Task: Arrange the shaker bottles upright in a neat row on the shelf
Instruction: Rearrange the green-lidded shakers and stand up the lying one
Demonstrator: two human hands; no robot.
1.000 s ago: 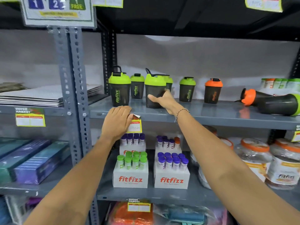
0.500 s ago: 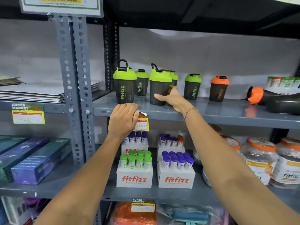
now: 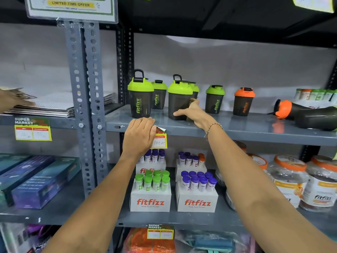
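Note:
Dark shaker bottles stand on the grey shelf (image 3: 237,129). A tall green-lidded shaker (image 3: 140,99) is at the left, with a smaller one (image 3: 159,94) behind it. My right hand (image 3: 194,114) grips the second tall green-lidded shaker (image 3: 177,99) near its base; another green lid (image 3: 195,87) peeks out behind. Further right stand a small green-lidded shaker (image 3: 214,99) and an orange-lidded shaker (image 3: 243,102). Two shakers lie on their sides at the far right: an orange-lidded one (image 3: 286,109) and a dark one (image 3: 317,118). My left hand (image 3: 140,136) rests flat on the shelf's front edge.
A yellow price tag (image 3: 160,140) hangs beside my left hand. Fitfizz tube boxes (image 3: 150,201) and large jars (image 3: 288,178) fill the shelf below. A stack of flat paper bags (image 3: 54,105) lies on the left shelf, touched by another person's hand (image 3: 11,100). Small packs (image 3: 317,94) stand at back right.
My right hand has shifted the tall shaker slightly left and back on the shelf, still gripping it. My left hand stays on the shelf edge. The view has tilted a little.

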